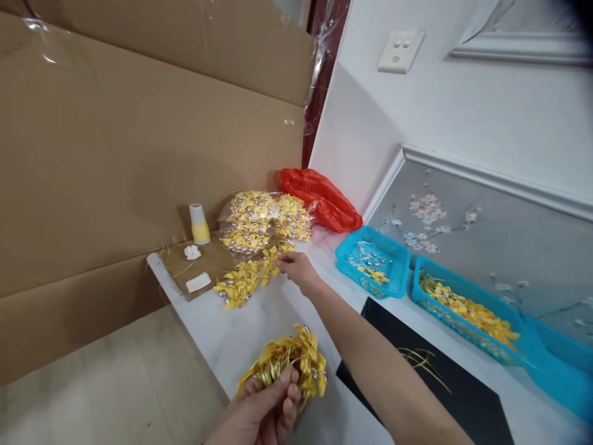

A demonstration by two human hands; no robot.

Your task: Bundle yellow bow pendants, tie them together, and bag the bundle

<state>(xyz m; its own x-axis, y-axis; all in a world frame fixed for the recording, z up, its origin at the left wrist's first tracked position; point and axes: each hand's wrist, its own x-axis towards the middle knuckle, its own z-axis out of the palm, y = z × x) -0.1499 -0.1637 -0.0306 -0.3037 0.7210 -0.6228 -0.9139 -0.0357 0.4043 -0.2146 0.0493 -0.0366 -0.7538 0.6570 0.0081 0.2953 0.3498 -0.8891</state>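
Note:
My left hand (271,405) is closed around the gold wire stems of a bunch of yellow artificial flowers (308,352) with silvery beads, low in the view. Further off, my right hand (299,269) reaches to the right end of a loose pile of yellow artificial flowers (245,278) on the white tabletop (273,312). Its fingers are pinched together against the pile; what lies between the fingertips is too small to make out. Behind the pile stand clear plastic bags of similar flowers (252,216).
A cardboard piece (178,272) bears a white-and-yellow cone (199,224) and white scraps. A red plastic bag (319,198) lies by the wall. Blue baskets (403,278) with flower parts line the right side, near a black board (467,395) with gold wires. Tall cardboard (139,142) rises behind.

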